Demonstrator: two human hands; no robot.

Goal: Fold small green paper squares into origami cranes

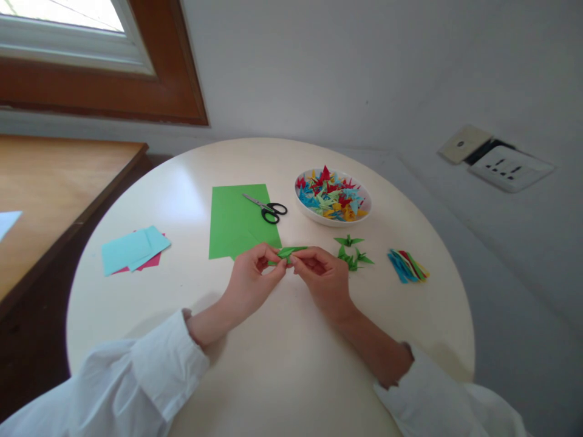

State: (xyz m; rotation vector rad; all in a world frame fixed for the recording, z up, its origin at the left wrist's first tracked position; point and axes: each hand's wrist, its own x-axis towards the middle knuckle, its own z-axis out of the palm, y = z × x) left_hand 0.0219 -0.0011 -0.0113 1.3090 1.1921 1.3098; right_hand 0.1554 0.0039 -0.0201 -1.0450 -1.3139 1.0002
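Both hands meet over the middle of the round cream table point(273, 376). My left hand point(252, 276) and my right hand point(321, 276) each pinch one small folded piece of green paper point(291, 250) between fingertips, just above the tabletop. Behind the hands lies a flat green paper sheet point(234, 221), with black-handled scissors point(266, 208) resting on its right edge. A few finished green paper cranes point(353, 252) lie right of my right hand.
A white bowl point(334, 220) heaped with coloured paper cranes stands at the back right. A small stack of coloured paper strips point(407, 265) lies far right. Light blue and pink sheets point(134, 249) lie at the left. A wooden ledge point(50, 194) borders the table's left.
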